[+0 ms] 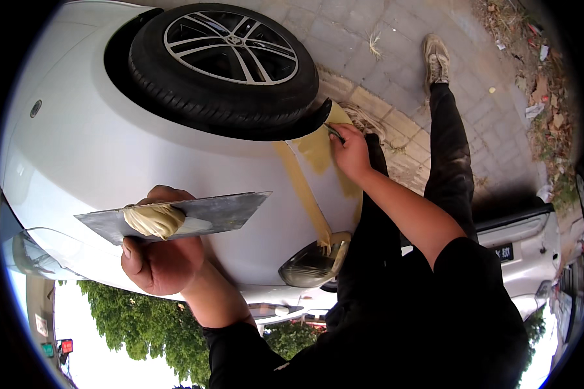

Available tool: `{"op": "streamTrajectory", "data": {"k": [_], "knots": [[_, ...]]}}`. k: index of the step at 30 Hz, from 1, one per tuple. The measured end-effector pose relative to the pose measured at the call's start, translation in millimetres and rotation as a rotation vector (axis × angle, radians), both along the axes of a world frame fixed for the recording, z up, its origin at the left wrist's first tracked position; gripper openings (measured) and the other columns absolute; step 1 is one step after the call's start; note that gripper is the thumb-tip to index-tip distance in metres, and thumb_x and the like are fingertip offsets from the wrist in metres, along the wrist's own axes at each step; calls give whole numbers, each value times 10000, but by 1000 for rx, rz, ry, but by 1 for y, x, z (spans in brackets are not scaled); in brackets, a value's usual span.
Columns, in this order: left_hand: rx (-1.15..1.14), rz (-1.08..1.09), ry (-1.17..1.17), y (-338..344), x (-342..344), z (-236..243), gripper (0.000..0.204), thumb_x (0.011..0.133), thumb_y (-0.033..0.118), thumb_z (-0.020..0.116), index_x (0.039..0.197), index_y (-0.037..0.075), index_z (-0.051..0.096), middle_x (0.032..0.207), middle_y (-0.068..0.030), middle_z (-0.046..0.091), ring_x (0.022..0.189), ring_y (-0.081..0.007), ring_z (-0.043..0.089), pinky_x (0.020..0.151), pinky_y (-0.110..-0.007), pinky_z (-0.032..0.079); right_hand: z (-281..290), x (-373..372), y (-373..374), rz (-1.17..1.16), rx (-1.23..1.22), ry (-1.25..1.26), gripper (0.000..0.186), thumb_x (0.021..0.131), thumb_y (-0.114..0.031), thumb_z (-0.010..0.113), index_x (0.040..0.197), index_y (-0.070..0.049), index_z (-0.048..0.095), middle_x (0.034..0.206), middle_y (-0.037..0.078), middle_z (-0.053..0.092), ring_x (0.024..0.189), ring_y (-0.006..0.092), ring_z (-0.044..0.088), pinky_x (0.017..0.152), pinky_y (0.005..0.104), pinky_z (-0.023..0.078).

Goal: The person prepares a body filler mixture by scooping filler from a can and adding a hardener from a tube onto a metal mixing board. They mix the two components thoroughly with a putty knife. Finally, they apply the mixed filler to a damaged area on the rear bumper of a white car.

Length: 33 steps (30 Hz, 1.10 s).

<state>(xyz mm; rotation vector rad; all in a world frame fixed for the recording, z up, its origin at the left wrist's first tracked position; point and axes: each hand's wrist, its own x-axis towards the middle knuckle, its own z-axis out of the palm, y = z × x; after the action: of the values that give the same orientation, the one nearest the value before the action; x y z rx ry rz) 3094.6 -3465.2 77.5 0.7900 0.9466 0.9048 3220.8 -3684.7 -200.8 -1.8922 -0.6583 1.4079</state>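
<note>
My left hand is closed around a flat grey metal plate. A mound of pale yellow putty sits on that plate. My right hand pinches a small dark spreader, mostly hidden by the fingers, at the car bumper beside the wheel arch. Thin yellow putty is smeared over the bumper there. Along the seam between bumper and fender runs a strip of yellowish masking tape, reaching down to the lamp.
The white car's fender fills the left side, around a black tyre with a spoked wheel. Paving lies beyond, with litter and dry plants along its edge. Another light-coloured car stands at right.
</note>
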Motion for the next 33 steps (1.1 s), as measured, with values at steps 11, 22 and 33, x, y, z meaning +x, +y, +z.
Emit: {"op": "streamTrajectory", "data": {"k": [11,22,33], "knots": [[-11,82,65,-6,-8,3,496,940,320,423,1299,-6,527,1189,-140,613,1048,-290,505,862,-419,401,-11,47,-15,37,-76,181,215,894,-96,611,1098,-43,657,969,128,667,853,260,636,781,334,494],[-86,-95,10,2,-2,2,448,917,289,482,1303,73,550,1230,-43,608,1084,-200,494,977,-330,389,-65,31,27,234,-495,349,162,858,-148,642,937,-13,683,728,123,641,645,211,613,611,362,482],[-72,-43,-12,-2,-3,3,464,916,304,483,1301,51,540,1213,-84,602,1118,-245,491,947,-373,396,35,29,64,233,-450,332,150,854,-144,637,915,-11,672,700,138,641,644,233,630,609,367,478]]}}
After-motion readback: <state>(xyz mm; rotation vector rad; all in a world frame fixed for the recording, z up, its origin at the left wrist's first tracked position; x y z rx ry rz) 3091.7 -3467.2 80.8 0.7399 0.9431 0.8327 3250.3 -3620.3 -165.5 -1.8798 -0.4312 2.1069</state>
